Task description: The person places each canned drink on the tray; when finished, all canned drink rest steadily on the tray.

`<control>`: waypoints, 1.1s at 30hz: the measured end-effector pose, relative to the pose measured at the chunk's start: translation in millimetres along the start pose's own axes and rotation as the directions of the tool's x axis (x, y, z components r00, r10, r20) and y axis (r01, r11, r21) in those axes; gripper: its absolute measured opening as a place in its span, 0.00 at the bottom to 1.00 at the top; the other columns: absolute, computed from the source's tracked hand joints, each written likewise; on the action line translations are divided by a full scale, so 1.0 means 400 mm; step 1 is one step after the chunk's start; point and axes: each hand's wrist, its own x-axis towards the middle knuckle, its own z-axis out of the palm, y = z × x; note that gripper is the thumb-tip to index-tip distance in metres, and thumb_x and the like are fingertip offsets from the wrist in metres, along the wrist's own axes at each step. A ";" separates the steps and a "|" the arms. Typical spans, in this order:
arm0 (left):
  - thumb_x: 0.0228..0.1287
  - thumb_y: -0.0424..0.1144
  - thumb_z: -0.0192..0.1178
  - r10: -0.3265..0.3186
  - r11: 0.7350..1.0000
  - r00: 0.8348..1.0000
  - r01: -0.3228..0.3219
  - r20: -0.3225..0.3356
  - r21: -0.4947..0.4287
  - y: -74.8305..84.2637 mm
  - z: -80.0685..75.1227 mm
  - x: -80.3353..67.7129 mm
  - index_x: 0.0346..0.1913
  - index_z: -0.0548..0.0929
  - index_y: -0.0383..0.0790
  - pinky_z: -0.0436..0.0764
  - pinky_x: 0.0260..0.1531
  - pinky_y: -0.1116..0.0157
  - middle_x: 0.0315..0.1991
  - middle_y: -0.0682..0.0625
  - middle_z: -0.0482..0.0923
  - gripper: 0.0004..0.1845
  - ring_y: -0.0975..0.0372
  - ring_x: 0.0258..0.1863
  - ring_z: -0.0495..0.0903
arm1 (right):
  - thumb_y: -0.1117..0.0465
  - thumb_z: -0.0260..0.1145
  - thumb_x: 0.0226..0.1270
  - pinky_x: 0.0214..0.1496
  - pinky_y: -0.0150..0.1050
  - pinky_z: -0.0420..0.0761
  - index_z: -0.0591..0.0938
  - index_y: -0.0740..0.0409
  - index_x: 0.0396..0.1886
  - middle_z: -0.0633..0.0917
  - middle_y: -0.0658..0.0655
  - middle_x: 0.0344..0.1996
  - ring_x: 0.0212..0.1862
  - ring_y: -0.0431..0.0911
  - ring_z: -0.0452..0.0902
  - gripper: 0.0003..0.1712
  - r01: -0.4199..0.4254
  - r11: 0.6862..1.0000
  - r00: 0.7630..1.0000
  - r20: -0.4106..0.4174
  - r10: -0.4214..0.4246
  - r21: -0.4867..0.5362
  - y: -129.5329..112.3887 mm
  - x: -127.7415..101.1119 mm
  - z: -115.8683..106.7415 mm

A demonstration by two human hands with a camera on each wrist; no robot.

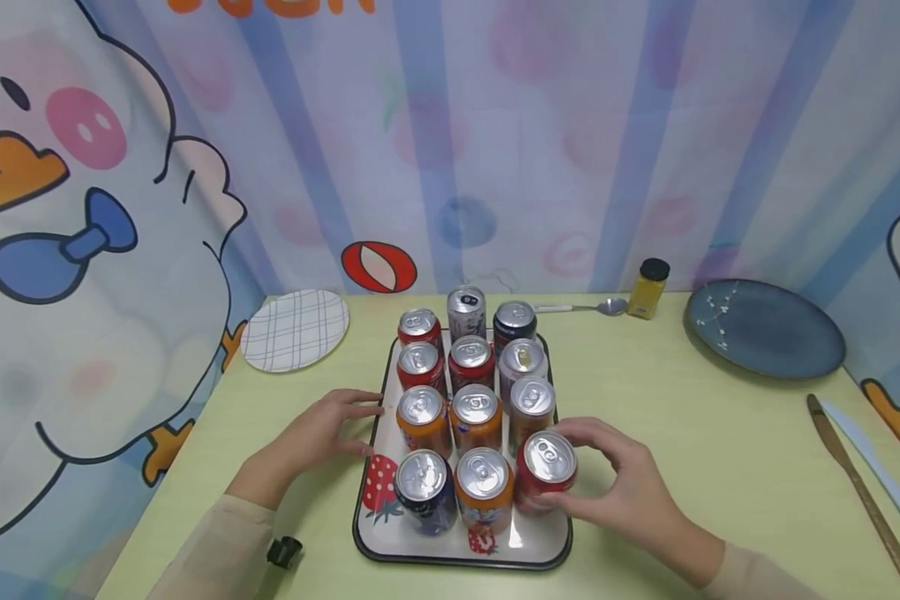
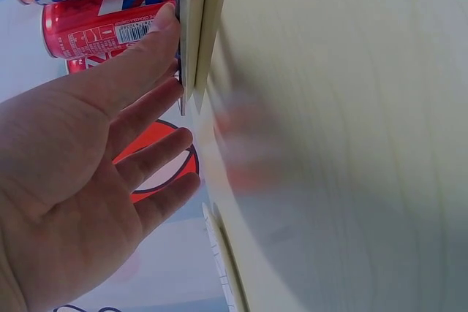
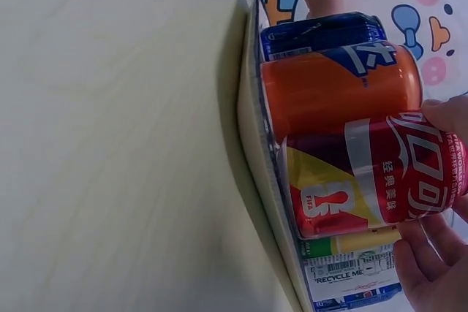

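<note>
My right hand (image 1: 630,483) grips a red cola can (image 1: 546,471) between thumb and fingers at the front right corner of the tray (image 1: 525,546). In the right wrist view the cola can (image 3: 373,173) stands beside an orange soda can (image 3: 336,89), its base at the tray. My left hand (image 1: 326,429) is at the tray's left edge with fingers spread. In the left wrist view its thumb (image 2: 150,45) lies at the rim by a red can (image 2: 106,27). Several cans stand upright in rows, among them a dark blue can (image 1: 426,492) at front left.
A white checked plate (image 1: 296,330) lies at back left. Behind the tray are a spoon (image 1: 611,307) and a yellow jar (image 1: 648,290) with a black lid. To the right lie a dark plate (image 1: 772,329), a brown knife (image 1: 858,483) and a pale blue knife (image 1: 877,471).
</note>
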 end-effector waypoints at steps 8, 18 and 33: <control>0.55 0.44 0.79 0.011 1.000 1.000 -0.011 -0.001 -0.002 0.002 0.002 0.000 0.66 0.83 0.45 0.71 0.73 0.43 0.72 0.46 0.74 0.33 0.45 0.73 0.69 | 0.50 0.89 0.42 0.56 0.31 0.84 0.84 0.41 0.57 0.87 0.42 0.54 0.56 0.36 0.82 0.38 0.038 0.996 0.999 -0.010 -0.039 -0.082 -0.002 0.000 0.013; 0.55 0.44 0.79 0.003 1.000 1.000 -0.003 0.004 -0.009 0.008 -0.006 0.006 0.66 0.83 0.45 0.71 0.73 0.42 0.73 0.45 0.74 0.34 0.44 0.74 0.69 | 0.45 0.88 0.43 0.52 0.41 0.89 0.84 0.39 0.59 0.86 0.40 0.54 0.53 0.37 0.82 0.39 -0.032 0.992 0.999 -0.014 0.030 -0.120 -0.016 0.004 0.015; 0.61 0.45 0.76 -0.016 0.999 0.999 0.014 -0.033 -0.051 -0.021 -0.026 0.002 0.67 0.82 0.43 0.73 0.71 0.41 0.69 0.44 0.77 0.31 0.44 0.72 0.72 | 0.58 0.87 0.48 0.57 0.27 0.84 0.82 0.47 0.63 0.85 0.47 0.59 0.56 0.38 0.83 0.39 0.009 0.984 0.999 -0.032 -0.014 -0.180 0.044 -0.025 -0.055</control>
